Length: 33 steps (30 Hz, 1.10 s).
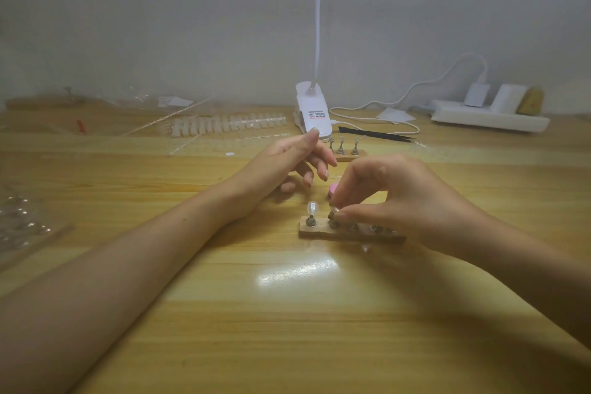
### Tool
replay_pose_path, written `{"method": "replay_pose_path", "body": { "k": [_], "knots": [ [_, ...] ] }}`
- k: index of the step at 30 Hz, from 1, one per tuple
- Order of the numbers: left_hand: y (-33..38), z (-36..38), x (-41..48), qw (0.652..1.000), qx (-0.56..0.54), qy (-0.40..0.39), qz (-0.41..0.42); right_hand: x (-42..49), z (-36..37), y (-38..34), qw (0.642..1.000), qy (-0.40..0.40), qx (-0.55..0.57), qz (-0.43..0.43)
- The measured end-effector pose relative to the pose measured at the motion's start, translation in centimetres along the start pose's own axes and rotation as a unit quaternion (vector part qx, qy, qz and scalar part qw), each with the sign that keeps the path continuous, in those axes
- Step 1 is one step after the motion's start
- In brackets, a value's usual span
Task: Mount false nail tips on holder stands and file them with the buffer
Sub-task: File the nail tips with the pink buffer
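Pinching nail tip [335,210] atop stand [334,224], right hand [399,195]; left hand [294,157] loose-fingered, just beyond

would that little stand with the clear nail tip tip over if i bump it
Likely tippy: the stand is slim and the clear nail tip on top is wider than its stem. The wooden base under it lies flat and low, so that should slide rather than tip. The tip looks thin, probably light and easily knocked off.
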<state>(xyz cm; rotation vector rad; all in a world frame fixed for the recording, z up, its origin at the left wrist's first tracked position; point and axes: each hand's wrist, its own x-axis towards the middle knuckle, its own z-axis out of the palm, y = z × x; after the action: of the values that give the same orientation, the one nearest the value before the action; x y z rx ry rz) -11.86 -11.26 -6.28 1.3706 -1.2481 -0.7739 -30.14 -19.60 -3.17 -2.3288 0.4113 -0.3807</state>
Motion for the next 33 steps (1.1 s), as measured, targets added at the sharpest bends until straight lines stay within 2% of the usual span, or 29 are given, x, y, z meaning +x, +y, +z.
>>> {"method": "replay_pose_path", "body": {
  "k": [10, 14, 17, 19, 25, 33],
  "knots": [
    [0.2, -0.2, -0.1, 0.996, 0.060, -0.070, 0.008, -0.3, 0.4, 0.2, 1.000, 0.016, 0.011, -0.004],
    [0.5, -1.2, -0.3, 0.981, 0.047, -0.188, -0.028, -0.3, -0.1, 0.1, 1.000, 0.000, 0.019, 0.001],
    [0.6, -1.3, -0.6, 0.961, 0.122, -0.244, -0.045, -0.3, -0.8, 0.1, 0.998, -0.043, 0.036, 0.019],
    [0.4, -0.8, -0.7, 0.960, 0.165, -0.225, -0.019, -0.2, -1.1, 0.2, 0.998, -0.055, 0.021, 0.011],
    [0.1, 0.1, -0.8, 0.964, 0.182, -0.190, 0.018, -0.4, -0.6, 0.3, 0.997, -0.033, -0.055, -0.032],
    [0.1, 0.3, -1.0, 0.970, 0.160, -0.181, 0.001, -0.5, 0.2, 0.2, 0.994, 0.018, -0.099, -0.045]
  ]
}}
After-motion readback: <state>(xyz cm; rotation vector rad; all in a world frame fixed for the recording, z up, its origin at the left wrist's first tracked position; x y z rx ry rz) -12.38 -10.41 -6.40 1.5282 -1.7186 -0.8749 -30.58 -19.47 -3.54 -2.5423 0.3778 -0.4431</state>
